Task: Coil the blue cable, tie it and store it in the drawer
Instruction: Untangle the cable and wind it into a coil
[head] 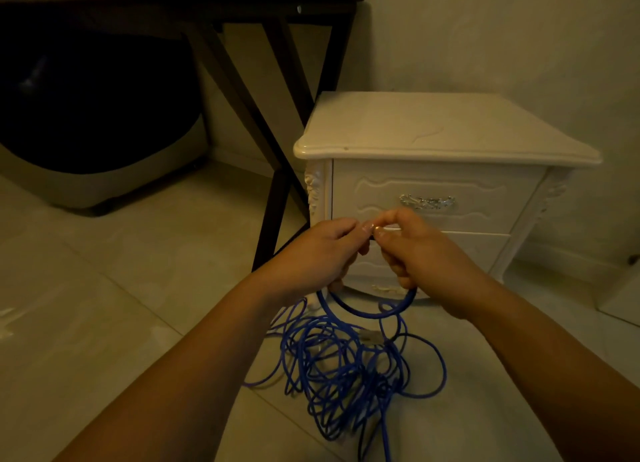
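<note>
Head view: left hand [318, 252] and right hand [419, 253] pinch a loop of the blue cable [346, 368]; its tangle lies on floor tiles [138, 288] before the white nightstand [443, 129], drawer [381, 188] closed. Dark table legs [239, 91] stand left, open tile between.

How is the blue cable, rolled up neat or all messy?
Mostly messy. The blue cable sprawls in a loose tangle on the floor; just one loop hangs between the left hand and right hand.

Head view, downward, near hands [363, 250]
</note>
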Demonstrator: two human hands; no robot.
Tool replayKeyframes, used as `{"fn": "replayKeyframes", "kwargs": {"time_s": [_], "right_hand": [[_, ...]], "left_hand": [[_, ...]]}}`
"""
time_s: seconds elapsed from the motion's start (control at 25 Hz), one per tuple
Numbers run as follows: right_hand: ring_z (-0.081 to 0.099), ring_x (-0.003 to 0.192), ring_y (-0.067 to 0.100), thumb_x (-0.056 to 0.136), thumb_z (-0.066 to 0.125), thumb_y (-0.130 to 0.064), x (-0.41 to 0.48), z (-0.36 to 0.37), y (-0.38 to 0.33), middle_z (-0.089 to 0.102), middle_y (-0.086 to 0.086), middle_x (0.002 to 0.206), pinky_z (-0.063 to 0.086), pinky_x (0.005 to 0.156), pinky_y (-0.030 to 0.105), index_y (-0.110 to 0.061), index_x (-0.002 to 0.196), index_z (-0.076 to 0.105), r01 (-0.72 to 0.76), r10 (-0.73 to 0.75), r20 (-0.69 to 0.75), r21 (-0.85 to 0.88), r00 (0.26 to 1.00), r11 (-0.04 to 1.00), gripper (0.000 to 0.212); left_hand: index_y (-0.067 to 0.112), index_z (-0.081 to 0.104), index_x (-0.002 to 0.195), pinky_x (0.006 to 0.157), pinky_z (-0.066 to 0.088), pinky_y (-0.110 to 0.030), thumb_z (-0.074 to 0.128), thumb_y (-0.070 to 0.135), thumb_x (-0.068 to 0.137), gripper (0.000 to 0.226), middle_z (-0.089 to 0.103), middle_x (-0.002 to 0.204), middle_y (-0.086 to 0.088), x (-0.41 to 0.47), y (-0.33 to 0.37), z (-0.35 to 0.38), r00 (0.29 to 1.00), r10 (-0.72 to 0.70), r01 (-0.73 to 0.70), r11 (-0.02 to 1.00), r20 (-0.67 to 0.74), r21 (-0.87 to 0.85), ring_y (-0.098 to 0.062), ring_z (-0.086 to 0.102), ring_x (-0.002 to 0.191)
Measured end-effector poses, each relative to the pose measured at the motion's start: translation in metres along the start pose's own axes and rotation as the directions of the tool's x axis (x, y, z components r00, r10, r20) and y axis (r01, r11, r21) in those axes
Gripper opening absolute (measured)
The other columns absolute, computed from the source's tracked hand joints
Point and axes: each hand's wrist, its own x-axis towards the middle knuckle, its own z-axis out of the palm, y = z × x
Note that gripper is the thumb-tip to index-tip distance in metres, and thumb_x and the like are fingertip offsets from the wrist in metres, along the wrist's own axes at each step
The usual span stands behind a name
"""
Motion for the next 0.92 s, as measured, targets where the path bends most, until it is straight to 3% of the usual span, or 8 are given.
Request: {"fn": "replayKeyframes", "kwargs": {"time_s": [0.08,0.16,0.32,0.4,0.52,0.56,0.68,0.92], "right_hand": [[0.033,0.048,0.009,0.102,0.038,-0.026,-0.001,0.001,0.001,0.040,-0.004,0.055,0.029,0.044,0.023,-0.016,0.112,0.056,-0.049,0.036,0.049,0.294,0.998,0.955,0.023],[0.040,0.052,0.015,0.101,0.036,-0.033,-0.005,0.001,0.003,0.041,0.001,0.055,0.038,0.050,0.026,-0.007,0.100,0.060,-0.136,0.081,0.123,0.555,0.989,0.820,0.035],[0.064,0.073,0.028,0.097,0.030,-0.048,-0.014,-0.001,0.006,0.058,0.014,0.064,0.053,0.066,0.033,-0.005,0.083,0.056,-0.259,0.109,0.248,0.722,0.963,0.642,0.052],[0.067,0.082,0.030,0.091,0.040,-0.052,-0.017,0.001,0.007,0.066,0.020,0.080,0.056,0.063,0.032,-0.008,0.081,0.055,-0.274,0.067,0.294,0.754,0.954,0.597,0.047],[0.067,0.097,0.028,0.070,0.074,-0.049,-0.020,0.003,0.012,0.069,0.018,0.097,0.057,0.076,0.030,-0.010,0.091,0.059,-0.210,0.009,0.278,0.703,0.961,0.680,0.046],[0.067,0.095,0.027,0.071,0.073,-0.047,-0.019,0.002,0.013,0.069,0.016,0.094,0.057,0.076,0.029,-0.009,0.092,0.060,-0.199,0.019,0.254,0.707,0.967,0.679,0.045],[0.065,0.080,0.024,0.094,0.039,-0.041,-0.015,-0.007,0.010,0.064,0.010,0.076,0.052,0.077,0.035,-0.006,0.089,0.059,-0.219,0.091,0.206,0.774,0.974,0.595,0.040],[0.046,0.060,0.016,0.101,0.033,-0.019,-0.013,-0.001,0.005,0.041,0.001,0.060,0.047,0.075,0.035,-0.007,0.090,0.055,-0.130,0.053,0.130,0.699,0.990,0.703,0.027]], "left_hand": [[0.013,0.052,0.082,0.043,0.030,-0.020,0.042,0.037,0.101,0.032,0.035,0.058,0.005,0.000,-0.001,0.001,0.999,0.005,-0.011,0.994,-0.050,-0.113,-0.007,0.031,0.048],[0.015,0.047,0.077,0.040,0.024,-0.019,0.042,0.033,0.102,0.032,0.030,0.055,0.006,0.001,-0.001,0.004,0.988,-0.014,-0.033,0.951,-0.151,-0.307,-0.007,0.025,0.046],[0.018,0.045,0.072,0.037,0.020,-0.018,0.042,0.033,0.102,0.033,0.028,0.053,0.007,0.007,-0.001,0.006,0.949,-0.133,-0.063,0.809,-0.286,-0.584,-0.006,0.022,0.044],[0.020,0.044,0.070,0.036,0.023,-0.018,0.042,0.035,0.102,0.036,0.030,0.052,0.009,0.010,-0.002,0.006,0.927,-0.182,-0.088,0.745,-0.328,-0.661,-0.006,0.023,0.043],[0.020,0.044,0.069,0.036,0.024,-0.018,0.040,0.035,0.103,0.037,0.031,0.052,0.009,0.010,-0.003,0.007,0.905,-0.223,-0.106,0.706,-0.362,-0.700,-0.006,0.023,0.042],[0.020,0.045,0.070,0.036,0.023,-0.019,0.040,0.035,0.103,0.036,0.030,0.053,0.008,0.009,-0.003,0.006,0.913,-0.214,-0.100,0.710,-0.349,-0.697,-0.006,0.023,0.043],[0.018,0.048,0.077,0.037,0.021,-0.018,0.041,0.036,0.102,0.032,0.029,0.056,0.007,0.005,-0.001,-0.001,0.956,-0.146,-0.067,0.738,-0.256,-0.671,-0.007,0.021,0.046],[0.015,0.049,0.081,0.040,0.021,-0.021,0.039,0.033,0.103,0.030,0.028,0.058,0.005,-0.002,-0.002,-0.004,0.964,-0.079,-0.076,0.834,-0.254,-0.546,-0.009,0.021,0.048]]}}
